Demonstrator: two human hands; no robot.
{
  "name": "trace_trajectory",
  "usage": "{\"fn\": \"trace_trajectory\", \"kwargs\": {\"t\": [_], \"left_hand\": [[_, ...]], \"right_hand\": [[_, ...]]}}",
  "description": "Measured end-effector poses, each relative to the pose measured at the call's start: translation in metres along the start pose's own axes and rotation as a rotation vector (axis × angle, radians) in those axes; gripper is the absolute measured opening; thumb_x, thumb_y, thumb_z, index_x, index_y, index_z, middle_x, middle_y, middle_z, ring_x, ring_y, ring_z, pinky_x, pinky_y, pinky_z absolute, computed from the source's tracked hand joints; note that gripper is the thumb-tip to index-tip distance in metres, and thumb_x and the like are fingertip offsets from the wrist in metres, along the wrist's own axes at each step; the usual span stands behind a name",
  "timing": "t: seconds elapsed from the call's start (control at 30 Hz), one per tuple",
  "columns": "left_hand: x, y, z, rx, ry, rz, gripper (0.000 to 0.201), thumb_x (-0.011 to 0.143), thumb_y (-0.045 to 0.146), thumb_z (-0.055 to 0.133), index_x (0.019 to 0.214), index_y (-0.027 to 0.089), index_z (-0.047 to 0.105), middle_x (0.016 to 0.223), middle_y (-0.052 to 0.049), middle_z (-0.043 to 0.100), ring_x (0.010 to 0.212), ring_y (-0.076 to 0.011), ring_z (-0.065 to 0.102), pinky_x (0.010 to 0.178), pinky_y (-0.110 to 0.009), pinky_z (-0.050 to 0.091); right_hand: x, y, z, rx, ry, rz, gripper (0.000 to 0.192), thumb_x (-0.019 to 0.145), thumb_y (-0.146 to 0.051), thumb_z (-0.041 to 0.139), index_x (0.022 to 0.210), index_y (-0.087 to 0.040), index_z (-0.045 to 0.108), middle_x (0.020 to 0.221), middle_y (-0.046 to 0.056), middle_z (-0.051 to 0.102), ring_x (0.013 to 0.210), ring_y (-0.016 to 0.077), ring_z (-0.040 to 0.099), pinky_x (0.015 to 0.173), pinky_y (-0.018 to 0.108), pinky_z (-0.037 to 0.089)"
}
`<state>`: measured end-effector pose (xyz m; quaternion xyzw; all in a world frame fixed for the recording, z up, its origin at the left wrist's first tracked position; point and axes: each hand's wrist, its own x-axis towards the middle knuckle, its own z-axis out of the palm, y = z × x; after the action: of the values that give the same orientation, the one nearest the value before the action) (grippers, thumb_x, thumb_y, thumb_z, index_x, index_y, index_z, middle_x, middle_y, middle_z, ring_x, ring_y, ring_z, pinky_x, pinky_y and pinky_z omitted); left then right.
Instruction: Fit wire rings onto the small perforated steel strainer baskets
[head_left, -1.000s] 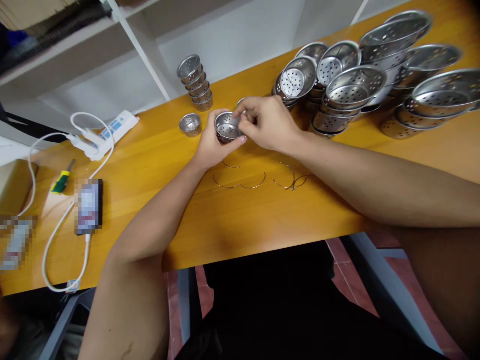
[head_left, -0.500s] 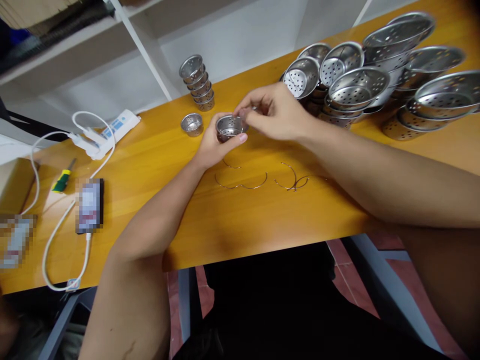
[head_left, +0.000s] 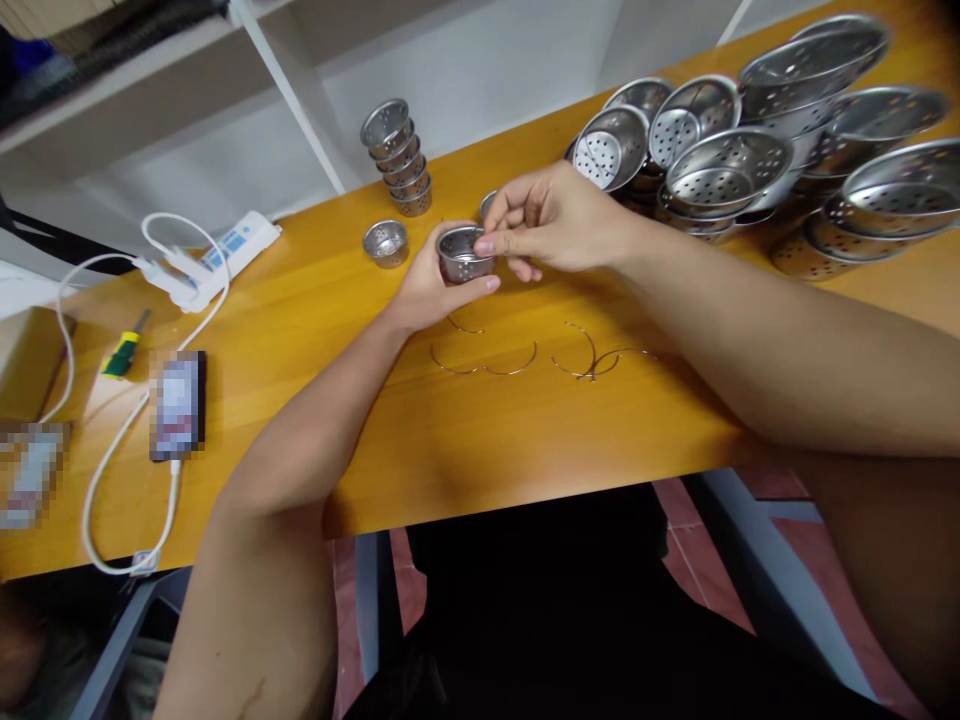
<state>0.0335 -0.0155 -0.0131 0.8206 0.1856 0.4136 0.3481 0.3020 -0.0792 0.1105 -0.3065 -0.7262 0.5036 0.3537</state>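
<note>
Nearest the seated person, the front edge of the orange wooden table runs left to right, with a broad bare strip of top behind it, open between the two forearms. On that strip lie several thin curved wire handles, loose, some overlapping, just this side of the hands. To the left sit a dark device with a white cable plugged into it, its face blurred so nothing can be read, and a small green-and-yellow screwdriver. Beyond these, a white power strip bears a blue printed label, too small to make out. At table centre the left hand is curled under and around a small perforated steel cup, fingers clamped on its wall, mouth up, raised slightly off the wood. The right hand meets it from the right, thumb and forefinger pinched together at the cup's rim; whether anything sits between them I cannot tell. Just left of the cup, one single matching cup stands alone; further back a leaning stack of small cups rises near the rear edge. At far right, a heap of larger perforated steel bowls crowds the table corner. Behind all, a white shelf frame.
</note>
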Motion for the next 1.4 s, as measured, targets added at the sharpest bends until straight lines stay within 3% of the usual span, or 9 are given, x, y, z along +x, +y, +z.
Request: {"fn": "trace_trajectory", "kwargs": {"t": [0.33, 0.53, 0.77, 0.9, 1.03, 1.1, 1.23, 1.4], "left_hand": [[0.001, 0.001, -0.002, 0.068, 0.029, 0.001, 0.1, 0.096, 0.089, 0.1, 0.168, 0.031, 0.061, 0.153, -0.008, 0.075, 0.146, -0.0345, 0.083, 0.141, -0.065, 0.064], [0.0, 0.006, 0.001, 0.045, 0.034, 0.003, 0.098, 0.097, 0.087, 0.1, 0.167, 0.031, 0.062, 0.151, -0.008, 0.074, 0.144, -0.0341, 0.083, 0.14, -0.066, 0.063], [-0.001, 0.003, 0.001, 0.049, 0.02, 0.005, 0.101, 0.096, 0.089, 0.1, 0.169, 0.032, 0.06, 0.151, -0.007, 0.073, 0.143, -0.033, 0.082, 0.141, -0.065, 0.061], [-0.001, -0.005, -0.003, 0.08, 0.055, -0.011, 0.105, 0.097, 0.091, 0.098, 0.173, 0.033, 0.054, 0.158, -0.009, 0.071, 0.152, -0.0346, 0.078, 0.145, -0.065, 0.057], [0.001, -0.001, -0.005, 0.098, 0.148, -0.047, 0.109, 0.098, 0.09, 0.097, 0.179, 0.033, 0.049, 0.162, -0.013, 0.071, 0.159, -0.0379, 0.075, 0.147, -0.067, 0.056], [0.003, 0.006, -0.004, 0.108, 0.163, -0.055, 0.111, 0.099, 0.092, 0.095, 0.181, 0.035, 0.048, 0.163, -0.015, 0.072, 0.161, -0.0397, 0.073, 0.147, -0.067, 0.055], [0.005, 0.018, -0.003, 0.123, 0.142, -0.053, 0.111, 0.104, 0.094, 0.086, 0.188, 0.034, 0.042, 0.167, -0.017, 0.071, 0.168, -0.0428, 0.067, 0.15, -0.068, 0.049], [0.001, 0.005, -0.003, 0.118, 0.13, -0.019, 0.116, 0.105, 0.092, 0.087, 0.191, 0.034, 0.036, 0.171, -0.018, 0.065, 0.167, -0.0427, 0.068, 0.149, -0.067, 0.051]], "right_hand": [[0.001, 0.008, 0.0, -0.016, 0.018, 0.042, 0.065, 0.081, -0.084, 0.117, 0.097, -0.032, 0.08, 0.065, -0.001, 0.073, 0.066, 0.0218, 0.06, 0.068, 0.045, 0.055], [0.0, 0.006, 0.0, -0.033, 0.03, 0.034, 0.062, 0.082, -0.078, 0.118, 0.093, -0.032, 0.079, 0.063, -0.003, 0.068, 0.063, 0.021, 0.062, 0.063, 0.042, 0.055], [0.0, 0.005, 0.001, -0.06, -0.016, 0.015, 0.064, 0.084, -0.088, 0.112, 0.091, -0.032, 0.081, 0.066, -0.002, 0.07, 0.06, 0.0198, 0.058, 0.058, 0.04, 0.045], [-0.001, 0.004, 0.006, -0.182, 0.091, -0.059, 0.066, 0.085, -0.094, 0.107, 0.102, -0.034, 0.084, 0.082, 0.001, 0.078, 0.074, 0.0246, 0.064, 0.07, 0.044, 0.054], [-0.004, 0.001, 0.011, -0.391, 0.276, -0.165, 0.063, 0.091, -0.092, 0.102, 0.118, -0.037, 0.089, 0.117, 0.009, 0.085, 0.098, 0.0339, 0.073, 0.093, 0.054, 0.063], [-0.006, -0.001, 0.012, -0.455, 0.273, -0.178, 0.06, 0.097, -0.094, 0.093, 0.12, -0.038, 0.091, 0.13, 0.013, 0.085, 0.112, 0.0398, 0.076, 0.1, 0.058, 0.066], [-0.008, -0.002, 0.014, -0.503, 0.245, -0.172, 0.062, 0.103, -0.097, 0.085, 0.121, -0.038, 0.095, 0.133, 0.015, 0.084, 0.133, 0.0454, 0.076, 0.108, 0.06, 0.067], [-0.004, 0.013, 0.023, -0.497, 0.199, -0.217, 0.057, 0.103, -0.091, 0.09, 0.118, -0.037, 0.096, 0.135, 0.016, 0.082, 0.138, 0.0451, 0.076, 0.116, 0.063, 0.065]]}}
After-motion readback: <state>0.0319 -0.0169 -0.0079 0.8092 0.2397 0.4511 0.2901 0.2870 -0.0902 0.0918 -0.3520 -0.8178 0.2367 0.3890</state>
